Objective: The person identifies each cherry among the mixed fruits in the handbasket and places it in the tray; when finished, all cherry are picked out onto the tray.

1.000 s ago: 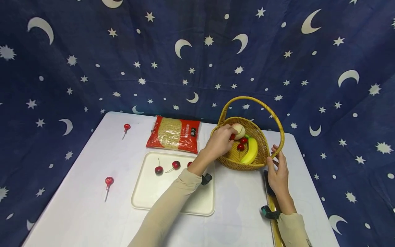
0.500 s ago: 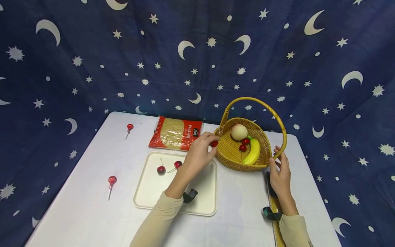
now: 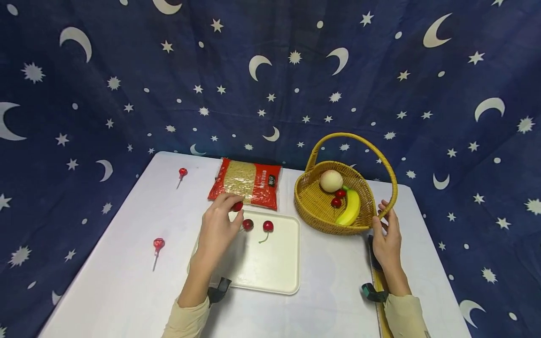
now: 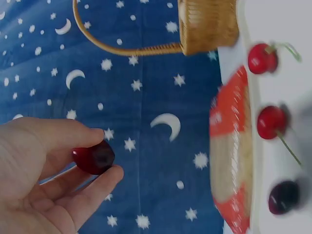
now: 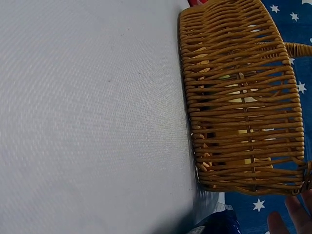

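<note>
1. Head view: my left hand [image 3: 217,228] is pinching a dark-red cherry [image 3: 238,206] between thumb and fingertips, near the far-left corner of the cream tray [image 3: 272,267].
2. Left wrist view: three loose cherries [image 4: 272,122] are lying on the tray, one darker than the others.
3. My right hand [image 3: 388,239] is holding the wicker basket [image 3: 323,225] near the foot of its handle [image 3: 359,137].
4. Inside it, a banana [image 3: 351,209] is lying beside two red cherries [image 3: 336,202], and a pale round fruit [image 3: 331,181] is resting behind them.
5. Beyond the tray, a red bag [image 3: 264,185] is lying flat.
</note>
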The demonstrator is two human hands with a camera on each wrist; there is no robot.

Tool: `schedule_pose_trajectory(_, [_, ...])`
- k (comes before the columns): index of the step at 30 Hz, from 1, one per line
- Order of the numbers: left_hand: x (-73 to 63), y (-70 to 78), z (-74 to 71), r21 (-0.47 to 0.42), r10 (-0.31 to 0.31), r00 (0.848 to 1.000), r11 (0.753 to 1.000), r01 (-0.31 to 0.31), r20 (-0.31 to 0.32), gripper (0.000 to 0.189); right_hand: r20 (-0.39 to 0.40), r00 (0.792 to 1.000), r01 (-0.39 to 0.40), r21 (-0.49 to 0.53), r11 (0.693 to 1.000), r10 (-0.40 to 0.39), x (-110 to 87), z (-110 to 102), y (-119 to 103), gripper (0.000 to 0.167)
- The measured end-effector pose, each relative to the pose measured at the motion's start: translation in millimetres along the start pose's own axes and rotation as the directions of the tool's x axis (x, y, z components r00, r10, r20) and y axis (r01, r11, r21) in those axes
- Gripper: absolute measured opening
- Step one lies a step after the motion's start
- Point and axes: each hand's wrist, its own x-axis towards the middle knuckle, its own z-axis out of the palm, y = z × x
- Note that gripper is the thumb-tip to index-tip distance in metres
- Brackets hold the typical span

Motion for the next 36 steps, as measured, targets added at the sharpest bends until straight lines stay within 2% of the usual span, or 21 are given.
schedule_pose_trajectory(8, [-24.6,-26.5,-12.9,0.017,-0.081,0.997,0.997,0.081,-0.008,0.02,0.01,1.0,-0.01,-0.009,1.0,0.01,-0.2,-1,-2,0.053])
schedule_pose_trajectory(15, [-40.9,-43.3,-14.2,0.074,-0.11,0.992,0.992,0.105,0.066,0.021,0.002,1.0,0.001,-0.013,1.0,-0.001,-0.1,-1,-1,0.051])
schedule_pose_trajectory(18, [-49.7,-49.7,-11.4,0.102,-0.148,0.981,0.986,0.135,0.13,0.021,0.002,1.0,0.007,-0.012,1.0,-0.007,-0.1,-1,-1,0.05])
schedule_pose_trajectory(22, [-61.5,-56.8,-6.2,0.156,-0.211,0.951,0.972,0.178,0.227,0.02,-0.002,1.0,0.009,-0.01,1.0,-0.009,0.3,0,-2,0.05])
schedule_pose_trajectory(26, [-70.3,-62.7,0.8,0.212,-0.247,0.928,0.958,0.192,0.28,0.021,-0.004,1.0,0.008,0.0,1.0,-0.008,0.8,0,-3,0.051])
schedule_pose_trajectory(30, [-76.2,-66.4,5.6,0.248,-0.251,0.922,0.952,0.18,0.296,0.023,0.0,1.0,0.006,0.0,1.0,-0.006,0.9,-1,-3,0.051])
schedule_pose_trajectory(36, [-78.8,-67.7,8.3,0.258,-0.243,0.926,0.951,0.169,0.289,0.023,0.003,1.0,-0.007,-0.012,1.0,0.007,0.4,-1,-3,0.051])
